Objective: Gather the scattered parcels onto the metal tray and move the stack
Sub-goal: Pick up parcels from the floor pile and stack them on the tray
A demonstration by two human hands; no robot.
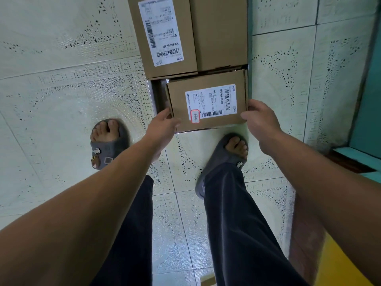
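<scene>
Gathering looks nearly complete, as I judge it: three cardboard parcels sit close together and no other parcel lies on the tiled floor (61, 100) in view. The labelled parcel (165, 34) and the plain parcel (220, 32) stand side by side at the far end, touching each other. The near parcel (208, 104) lies just in front of them on the metal tray (157, 96), of which only a shiny strip shows at the left and along the near edge. What remains is probably to lift and carry the whole stack.

The near parcel is a small brown box, flat and closed, with a white shipping label and barcodes on top and one small red-framed mark.

The left hand (165, 122) grips its near left corner, thumb on the top edge and fingers down the side. The right hand (261, 120) grips the near right corner with fingers curled round the side. Whether the fingertips also reach the tray rim below is hidden.
</scene>
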